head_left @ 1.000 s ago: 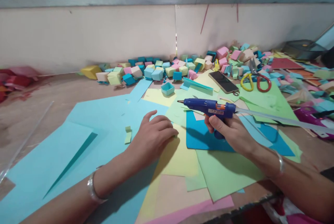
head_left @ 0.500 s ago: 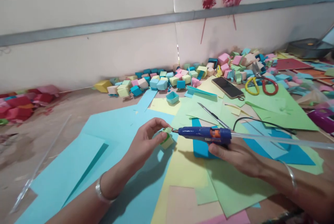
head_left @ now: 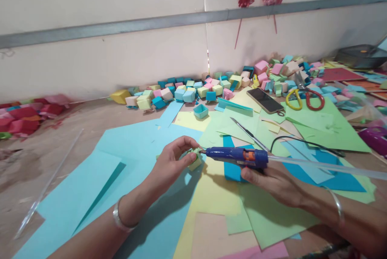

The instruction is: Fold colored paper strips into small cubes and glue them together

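My left hand [head_left: 173, 160] pinches a small pale green paper box [head_left: 195, 164] over the sheets, and its fingers hide part of it. Wrapped around a blue hot glue gun [head_left: 232, 154] is my right hand [head_left: 276, 180]. The gun's nozzle points left and meets the top edge of the paper box, or comes very close; I cannot tell which. A clear glue stick [head_left: 326, 166] sticks out of the gun's back end. Beneath both hands lie a light blue sheet [head_left: 136, 142] and a yellow sheet [head_left: 214, 194].
Folded paper boxes [head_left: 189, 96] line the wall, and red ones [head_left: 22, 124] are heaped at left. An open teal box [head_left: 200, 110], a craft knife [head_left: 249, 133], a phone [head_left: 265, 101] and scissors [head_left: 304, 94] lie beyond my hands. A black cord [head_left: 302, 140] curves at right.
The paper box has turned slightly in my left fingers, and a green bit now shows left of them. The glue gun stays at the box. The view has shifted slightly.
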The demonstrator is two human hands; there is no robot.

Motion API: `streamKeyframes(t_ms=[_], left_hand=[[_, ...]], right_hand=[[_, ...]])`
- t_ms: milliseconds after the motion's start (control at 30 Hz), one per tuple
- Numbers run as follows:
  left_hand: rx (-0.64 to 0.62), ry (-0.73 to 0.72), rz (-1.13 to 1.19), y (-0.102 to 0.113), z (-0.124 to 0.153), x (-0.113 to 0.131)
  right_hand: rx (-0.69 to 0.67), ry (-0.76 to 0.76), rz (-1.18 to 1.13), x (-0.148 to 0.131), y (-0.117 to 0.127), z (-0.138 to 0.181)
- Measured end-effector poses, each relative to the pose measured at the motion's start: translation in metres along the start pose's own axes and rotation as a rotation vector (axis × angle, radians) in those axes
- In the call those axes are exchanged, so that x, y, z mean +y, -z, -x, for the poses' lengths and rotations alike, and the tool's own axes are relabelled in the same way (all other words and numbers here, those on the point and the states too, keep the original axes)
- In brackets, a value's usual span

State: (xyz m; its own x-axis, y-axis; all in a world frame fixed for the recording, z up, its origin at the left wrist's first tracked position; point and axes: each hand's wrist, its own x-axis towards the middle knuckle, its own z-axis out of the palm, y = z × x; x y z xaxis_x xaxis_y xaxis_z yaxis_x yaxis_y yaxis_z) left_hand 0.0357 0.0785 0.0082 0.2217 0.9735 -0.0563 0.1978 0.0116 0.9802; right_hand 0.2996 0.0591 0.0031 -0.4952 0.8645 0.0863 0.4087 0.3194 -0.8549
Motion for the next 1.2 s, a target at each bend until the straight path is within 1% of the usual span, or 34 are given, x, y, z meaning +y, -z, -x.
streamKeyframes(t_ms=[167,367,467,667,833,967,1100,1200], left_hand=[[0.001,-0.001,0.019,-0.0014,0.0014,0.0021],[0.011,0.02,0.04,-0.0035,0.0007,0.0001],[0.013,0.03,0.028,-0.0034,0.0005,-0.0022],[0.009,0.013,0.035,-0.0029,0.0019,-0.0028],[0.008,0.007,0.024,-0.0022,0.0014,-0.0032],[0.011,0.0,0.016,-0.0016,0.0004,-0.0046],[0.0,0.007,0.015,-0.0011,0.0001,-0.0047],[0.011,0.017,0.028,-0.0011,0.0002,-0.0042]], right_hand=[[-0.001,0.013,0.03,0.0023,-0.0019,-0.0001],[0.014,-0.007,0.088,0.0054,-0.0035,0.0017],[0.002,0.007,0.068,0.0061,-0.0031,0.002],[0.009,0.012,0.108,0.0062,-0.0024,0.003],[0.05,-0.022,0.16,0.0055,-0.0034,0.004],[0.032,-0.018,0.181,0.0065,-0.0038,0.0043],[0.041,-0.008,0.212,0.0051,-0.003,0.0039],[0.033,-0.017,0.192,0.0039,-0.0024,0.0036]])
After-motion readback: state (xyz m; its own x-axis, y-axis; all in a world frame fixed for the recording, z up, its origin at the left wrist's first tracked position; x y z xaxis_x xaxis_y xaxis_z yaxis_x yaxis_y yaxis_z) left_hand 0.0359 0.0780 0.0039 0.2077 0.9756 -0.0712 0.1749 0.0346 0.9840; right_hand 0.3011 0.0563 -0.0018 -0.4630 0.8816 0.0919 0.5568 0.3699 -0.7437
